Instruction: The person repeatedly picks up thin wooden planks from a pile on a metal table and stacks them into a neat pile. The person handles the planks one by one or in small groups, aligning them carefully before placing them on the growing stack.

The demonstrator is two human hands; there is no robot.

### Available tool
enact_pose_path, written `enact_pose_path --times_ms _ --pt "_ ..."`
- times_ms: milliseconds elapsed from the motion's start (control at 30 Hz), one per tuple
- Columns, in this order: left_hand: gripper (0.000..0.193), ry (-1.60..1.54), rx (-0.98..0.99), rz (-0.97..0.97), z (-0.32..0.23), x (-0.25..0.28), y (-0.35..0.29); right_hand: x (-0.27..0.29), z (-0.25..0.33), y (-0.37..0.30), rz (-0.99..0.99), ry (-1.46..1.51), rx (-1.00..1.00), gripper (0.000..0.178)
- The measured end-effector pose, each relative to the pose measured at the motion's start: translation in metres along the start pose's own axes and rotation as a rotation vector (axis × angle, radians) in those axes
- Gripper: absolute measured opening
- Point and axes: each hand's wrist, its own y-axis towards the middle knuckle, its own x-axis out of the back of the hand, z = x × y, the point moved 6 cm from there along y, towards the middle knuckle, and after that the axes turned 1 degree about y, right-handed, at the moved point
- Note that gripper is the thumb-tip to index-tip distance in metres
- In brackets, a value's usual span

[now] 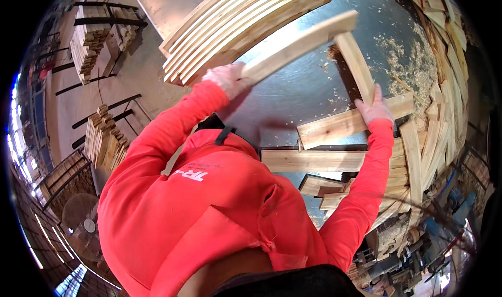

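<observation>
My left hand [227, 80] is closed around the near left end of a long pale wooden board [298, 50], which slants up to the right over the metal table. In my right hand [375, 108] is the lower end of a shorter wooden strip [356, 61]. The strip's upper end meets the board's far end; whether the two are joined or only touching I cannot tell. Below my right hand and wrist lies another wooden board [334, 128] with a knot in it. A row of boards on edge [246, 27] stands just beyond my left hand.
Sawdust and shavings [405, 61] litter the metal tabletop [293, 95]. Offcuts and slats [436, 124] are heaped along the right edge. Nearer me lies a flat board [314, 161]. Stacked lumber [91, 40] and a round fan [83, 223] stand on the left.
</observation>
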Motion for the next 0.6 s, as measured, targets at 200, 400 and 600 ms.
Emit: enact_pose_path --times_ms 200,400,600 --pt "0.055 0.292 -0.287 -0.716 0.033 0.026 -0.014 -0.082 0.162 0.036 0.329 1.431 -0.275 0.058" --pt "0.089 0.512 -0.252 -0.498 0.015 0.029 -0.018 -0.007 0.234 -0.004 -0.028 0.555 0.341 0.087" --pt "0.078 0.360 -0.449 -0.705 0.013 0.001 0.002 0.094 -0.078 -0.018 -0.073 -0.218 -0.363 0.107"
